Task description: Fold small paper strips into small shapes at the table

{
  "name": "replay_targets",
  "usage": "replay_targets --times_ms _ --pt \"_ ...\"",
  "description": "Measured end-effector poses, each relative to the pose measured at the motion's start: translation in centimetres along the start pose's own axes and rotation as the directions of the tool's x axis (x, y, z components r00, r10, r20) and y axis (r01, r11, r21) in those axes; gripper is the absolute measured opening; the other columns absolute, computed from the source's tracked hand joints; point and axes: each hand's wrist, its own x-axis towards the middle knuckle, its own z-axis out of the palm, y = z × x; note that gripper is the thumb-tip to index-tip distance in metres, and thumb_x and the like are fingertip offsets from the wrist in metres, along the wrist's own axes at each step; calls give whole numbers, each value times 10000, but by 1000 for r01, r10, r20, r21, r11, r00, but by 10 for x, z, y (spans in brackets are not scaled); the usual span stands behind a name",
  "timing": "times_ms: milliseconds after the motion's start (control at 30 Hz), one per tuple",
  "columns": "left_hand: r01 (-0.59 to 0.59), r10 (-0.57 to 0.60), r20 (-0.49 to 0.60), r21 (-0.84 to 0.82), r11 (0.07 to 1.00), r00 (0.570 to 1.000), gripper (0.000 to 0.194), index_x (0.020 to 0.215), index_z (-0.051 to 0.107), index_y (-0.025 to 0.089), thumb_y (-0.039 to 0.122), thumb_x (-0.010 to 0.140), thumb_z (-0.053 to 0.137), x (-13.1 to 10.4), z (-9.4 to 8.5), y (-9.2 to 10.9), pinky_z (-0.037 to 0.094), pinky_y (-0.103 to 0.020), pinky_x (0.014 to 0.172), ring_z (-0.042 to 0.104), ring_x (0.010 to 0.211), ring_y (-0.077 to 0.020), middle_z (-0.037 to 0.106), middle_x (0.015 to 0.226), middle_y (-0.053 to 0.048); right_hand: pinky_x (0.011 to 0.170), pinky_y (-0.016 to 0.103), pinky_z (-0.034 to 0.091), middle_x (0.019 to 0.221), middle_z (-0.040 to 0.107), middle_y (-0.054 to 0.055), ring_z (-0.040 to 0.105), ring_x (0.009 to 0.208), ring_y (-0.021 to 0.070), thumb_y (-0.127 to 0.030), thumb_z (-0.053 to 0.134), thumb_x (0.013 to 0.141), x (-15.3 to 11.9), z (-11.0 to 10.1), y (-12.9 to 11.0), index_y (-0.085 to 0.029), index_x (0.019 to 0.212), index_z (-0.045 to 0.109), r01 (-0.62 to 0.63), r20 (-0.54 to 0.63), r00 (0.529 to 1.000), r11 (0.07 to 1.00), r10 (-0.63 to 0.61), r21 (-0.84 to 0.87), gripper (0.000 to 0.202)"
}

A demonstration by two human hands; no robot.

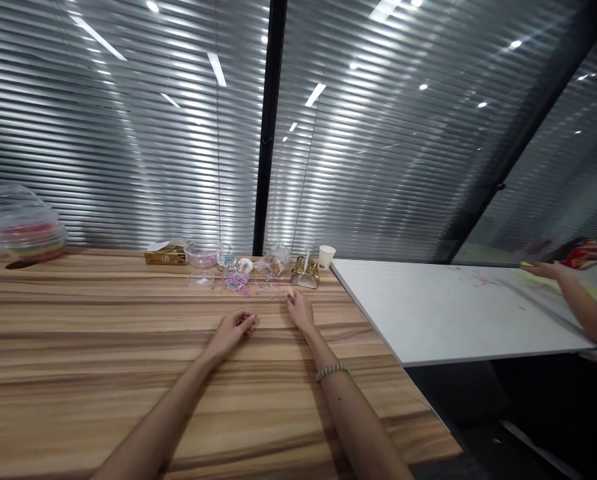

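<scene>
Both forearms are stretching forward across the wooden bench. The left hand is resting with fingers loosely curled, gripping nothing visible. The right hand is lying flatter, fingers reaching toward the scattered pastel paper clips just ahead — whether it is pinching one, I cannot tell. A bead bracelet is circling the right wrist.

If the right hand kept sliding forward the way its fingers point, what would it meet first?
Most likely the scatter of small pink and pastel loops lying on the wooden table just beyond the right hand. The shiny gold foil packet sits a little further back; depth is hard to judge.
</scene>
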Motion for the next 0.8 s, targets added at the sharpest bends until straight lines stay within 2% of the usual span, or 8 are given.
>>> replay_targets --times_ms 167,300,467,800 --pt "1 -1 -12 -15 1000 1000 355 733 610 137 486 669 624 1 0 -2 411 -252 565 509 570 -132 582 648 -18 724 252 379 934 644 95 581 887 205 -182 483 844 0 -2 -4 -141 995 568 -25 15 1000 996 27 -88 178" --pt "-10 10 1 1 1000 1000 346 708 604 143 488 681 612 1 -1 -4 408 -249 564 506 568 -133 581 633 -16 743 249 381 990 653 80 583 921 203 -305 503 865 -1 -5 -6 -199 1121 558 7 78 997 995 1 -97 283" --pt "-25 25 18 35 999 1000 342 692 597 146 488 687 601 1 -1 -3 389 -247 555 494 552 -133 568 605 -7 735 258 379 1005 660 58 586 931 210 -367 492 870 -1 -5 -10 -289 1120 597 71 202 979 981 -34 -179 282" --pt "-36 35 27 59 998 999 350 692 600 148 497 698 581 2 -2 -5 384 -253 573 498 565 -141 574 614 -11 701 255 381 984 662 57 597 887 200 -325 465 876 6 -1 -11 -275 1088 600 54 213 977 956 9 -287 257"
